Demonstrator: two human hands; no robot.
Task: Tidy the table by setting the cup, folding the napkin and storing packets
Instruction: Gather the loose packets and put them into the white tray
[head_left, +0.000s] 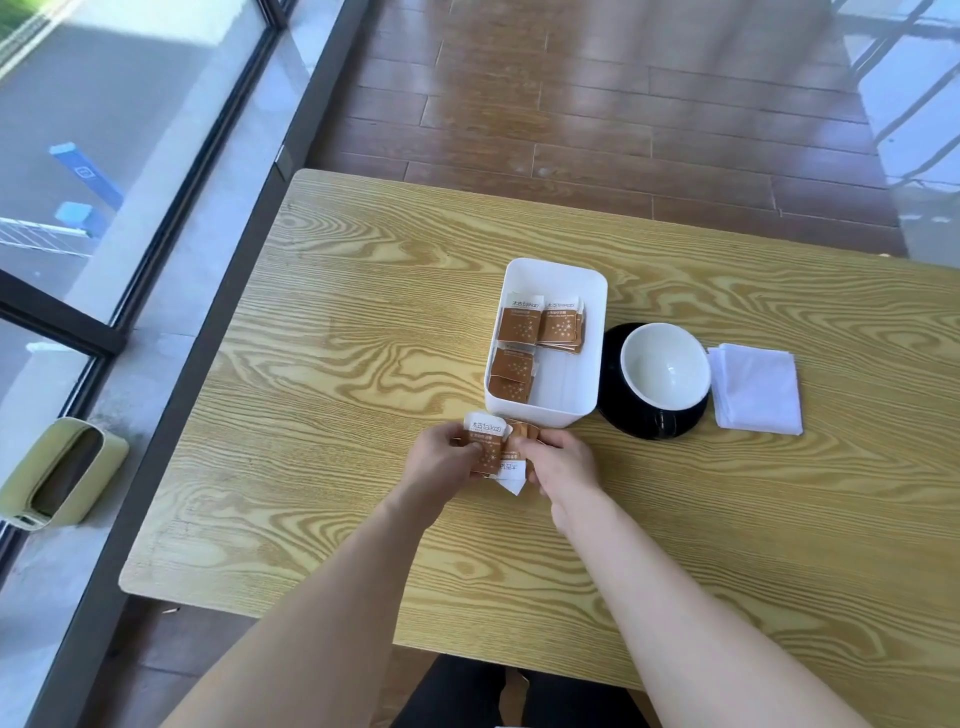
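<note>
A light, limp, slippery stack of packets (488, 451) is pinched edgewise between the left hand (441, 462) and right hand (563, 460), best held by its edges.

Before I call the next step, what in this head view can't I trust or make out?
- Packets in hand: count unclear; left hand and right hand cover most of the bundle.
- Packets in the white box: stacked and overlapping, so no exact count.
- Small print on the packets: too small to read.
- Black saucer: largely hidden under the tilted white cup.
- Folded napkin: layer count unclear.
</note>
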